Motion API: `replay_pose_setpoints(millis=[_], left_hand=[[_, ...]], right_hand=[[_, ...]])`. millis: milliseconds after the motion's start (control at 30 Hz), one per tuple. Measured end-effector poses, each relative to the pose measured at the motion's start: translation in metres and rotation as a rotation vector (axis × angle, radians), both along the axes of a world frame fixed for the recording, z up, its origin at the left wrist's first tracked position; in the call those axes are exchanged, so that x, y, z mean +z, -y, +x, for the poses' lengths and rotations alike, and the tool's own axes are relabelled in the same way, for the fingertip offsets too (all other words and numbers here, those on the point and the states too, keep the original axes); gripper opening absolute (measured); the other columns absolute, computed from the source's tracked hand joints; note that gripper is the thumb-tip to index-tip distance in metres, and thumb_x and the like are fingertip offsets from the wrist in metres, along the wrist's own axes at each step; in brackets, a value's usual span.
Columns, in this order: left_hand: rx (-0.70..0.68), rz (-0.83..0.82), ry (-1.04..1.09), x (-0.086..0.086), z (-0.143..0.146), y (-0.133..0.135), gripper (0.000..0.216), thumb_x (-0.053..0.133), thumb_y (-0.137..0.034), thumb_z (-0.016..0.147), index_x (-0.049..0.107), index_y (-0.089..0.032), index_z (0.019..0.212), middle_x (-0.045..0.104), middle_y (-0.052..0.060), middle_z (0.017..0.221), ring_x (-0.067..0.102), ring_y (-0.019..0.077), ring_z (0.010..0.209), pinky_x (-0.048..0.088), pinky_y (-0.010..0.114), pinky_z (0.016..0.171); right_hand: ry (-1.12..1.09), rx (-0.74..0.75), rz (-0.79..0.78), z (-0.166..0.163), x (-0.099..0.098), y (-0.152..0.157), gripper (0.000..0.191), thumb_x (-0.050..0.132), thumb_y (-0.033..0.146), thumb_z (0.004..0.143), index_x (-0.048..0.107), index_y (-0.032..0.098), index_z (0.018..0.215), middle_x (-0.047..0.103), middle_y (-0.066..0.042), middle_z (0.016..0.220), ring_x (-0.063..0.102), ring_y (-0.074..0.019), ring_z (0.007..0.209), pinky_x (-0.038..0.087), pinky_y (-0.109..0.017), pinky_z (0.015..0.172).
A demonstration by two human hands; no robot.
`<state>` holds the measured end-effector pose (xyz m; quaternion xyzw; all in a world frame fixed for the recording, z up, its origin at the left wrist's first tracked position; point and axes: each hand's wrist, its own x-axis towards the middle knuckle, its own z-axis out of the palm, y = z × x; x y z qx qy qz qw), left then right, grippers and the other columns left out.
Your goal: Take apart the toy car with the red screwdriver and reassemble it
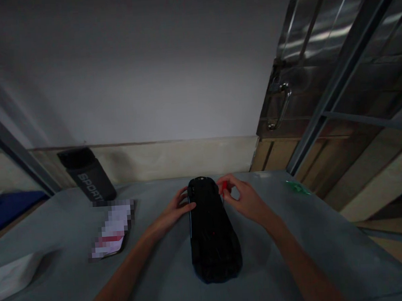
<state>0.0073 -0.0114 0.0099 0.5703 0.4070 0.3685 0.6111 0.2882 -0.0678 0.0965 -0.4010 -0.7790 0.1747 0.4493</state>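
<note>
A black toy car [213,231] lies on the table with what looks like its dark underside facing up. At its far left side, my left hand [177,206] grips it, thumb over the edge and fingers along the side. My right hand [243,198] is closed in a pinch at the car's far right side. Between its thumb and fingertips is a small red-handled tool [224,185], perhaps a screwdriver. Its tip is too small to make out, close to the car's right edge.
The grey table [161,280] reaches back to a pale wall. On the left stand a dark bottle [88,175] marked SPORT, a phone [113,228] and a white object [14,275]. A green scrap [297,187] lies at the right edge, near a metal post [309,137].
</note>
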Motion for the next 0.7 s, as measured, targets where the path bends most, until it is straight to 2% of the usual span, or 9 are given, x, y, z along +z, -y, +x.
replay_pose_setpoints(millis=[233,367,433,533,700], left_hand=[[0.027,-0.008,-0.005,0.005,0.001,0.002,0.090,0.091,-0.049,0.081,0.052,-0.035,0.162,0.057,0.013,0.170,0.054,0.0440,0.157,0.043,0.056,0.130],[0.014,0.000,0.010,0.003,0.002,0.002,0.085,0.090,-0.048,0.082,0.056,-0.036,0.159,0.062,0.010,0.166,0.059,0.0424,0.154,0.048,0.051,0.125],[-0.003,-0.001,0.009,0.003,0.003,0.003,0.088,0.090,-0.049,0.083,0.054,-0.034,0.162,0.058,0.013,0.169,0.059,0.0413,0.154,0.046,0.052,0.126],[-0.013,-0.014,0.010,0.007,0.003,0.004,0.098,0.091,-0.051,0.081,0.047,-0.032,0.166,0.053,0.016,0.172,0.059,0.0401,0.152,0.038,0.060,0.132],[-0.013,0.004,0.001,0.008,0.004,0.004,0.100,0.091,-0.052,0.082,0.045,-0.030,0.168,0.049,0.018,0.174,0.052,0.0394,0.158,0.033,0.061,0.135]], right_hand=[[-0.067,-0.035,-0.001,-0.011,-0.006,-0.001,0.011,0.054,0.018,0.084,0.055,0.026,0.091,0.062,0.002,0.082,0.059,-0.0179,0.073,0.049,-0.031,0.071],[-0.063,-0.083,0.026,-0.017,-0.011,0.000,0.010,0.052,0.018,0.082,0.051,0.027,0.087,0.057,0.002,0.078,0.054,-0.0181,0.070,0.046,-0.031,0.068],[-0.060,-0.113,0.038,-0.019,-0.013,0.001,0.010,0.050,0.018,0.084,0.048,0.028,0.087,0.056,0.002,0.078,0.055,-0.0187,0.071,0.046,-0.031,0.069],[-0.063,-0.133,0.043,-0.022,-0.013,0.005,0.010,0.047,0.018,0.090,0.045,0.028,0.087,0.056,0.001,0.079,0.057,-0.0197,0.074,0.046,-0.033,0.071],[-0.019,-0.218,0.061,-0.025,-0.009,0.009,0.008,0.050,0.027,0.101,0.052,0.028,0.093,0.064,-0.002,0.086,0.062,-0.0222,0.081,0.050,-0.036,0.078]])
